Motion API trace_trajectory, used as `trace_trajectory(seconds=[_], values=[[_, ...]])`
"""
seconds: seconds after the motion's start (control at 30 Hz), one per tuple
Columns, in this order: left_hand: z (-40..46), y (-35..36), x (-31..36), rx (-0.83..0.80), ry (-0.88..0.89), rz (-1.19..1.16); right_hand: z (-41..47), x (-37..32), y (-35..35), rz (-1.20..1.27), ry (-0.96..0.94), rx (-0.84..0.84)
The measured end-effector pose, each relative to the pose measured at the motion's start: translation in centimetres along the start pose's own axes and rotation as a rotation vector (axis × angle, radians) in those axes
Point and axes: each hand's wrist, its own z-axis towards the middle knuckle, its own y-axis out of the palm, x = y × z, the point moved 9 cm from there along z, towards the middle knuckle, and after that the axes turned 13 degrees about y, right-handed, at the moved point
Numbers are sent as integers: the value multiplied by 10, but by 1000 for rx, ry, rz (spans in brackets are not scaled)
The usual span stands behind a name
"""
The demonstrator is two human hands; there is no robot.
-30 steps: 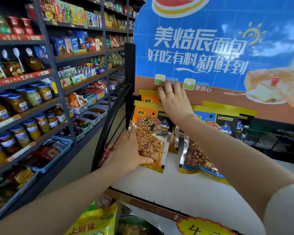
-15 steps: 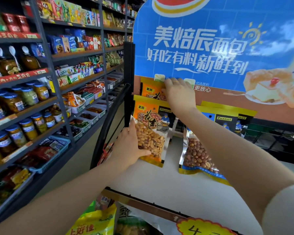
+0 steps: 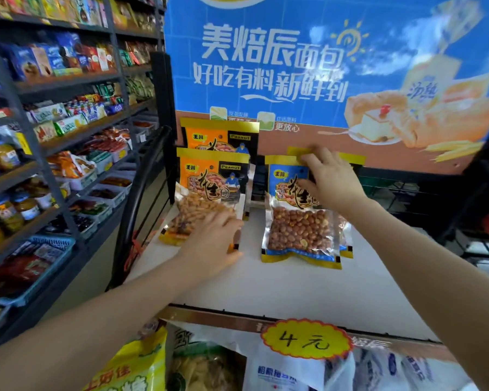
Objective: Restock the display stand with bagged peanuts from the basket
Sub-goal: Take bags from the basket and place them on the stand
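Head view: the right hand (image 3: 332, 179) has moved from the orange bags (image 3: 212, 179) to the blue bag (image 3: 299, 215), fingers curled over its top edge, so the orange row looks settled. Left hand (image 3: 213, 244) lies flat, fingers loosely spread, on the front orange bag; all bags lean on the stand's white shelf (image 3: 280, 289), and no basket is in sight.

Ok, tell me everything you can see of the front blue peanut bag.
The front blue peanut bag has a gold top edge, a blue label panel and a clear lower window full of reddish peanuts. It leans back on the white shelf, over another bag behind it. The right hand rests on its upper right part.
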Motion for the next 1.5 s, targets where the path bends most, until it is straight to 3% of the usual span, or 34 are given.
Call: trace_trajectory(seconds=[0.13,0.33,0.5,0.63,0.77,0.9,1.0,1.07,1.13,1.23,1.37,1.5], values=[[-1,-17,7,83,49,8,1,-40,-4,-139,-224,45],[-9,-16,-1,54,24,7,-9,-94,20,-425,-600,-110],[-12,-7,4,31,85,4,-20,-77,21,-480,-602,-106],[-10,-8,11,71,118,-45,-26,-38,27,-509,-439,-152],[-6,-17,38,124,194,-91,-56,-17,2,-218,-239,-60],[-5,-28,119,186,500,7,-149,34,-57,73,-30,192],[-16,-15,190,246,720,24,-236,83,-83,125,145,259],[-30,5,242,245,868,-86,-294,119,-82,109,292,229],[-45,42,295,129,981,-249,-355,157,-64,129,467,122],[-67,126,372,-197,1004,-399,-460,216,-15,159,736,-165],[-106,266,464,-568,940,-344,-627,283,33,311,1094,-489],[-166,387,533,-903,844,-203,-785,323,59,456,1404,-592]])
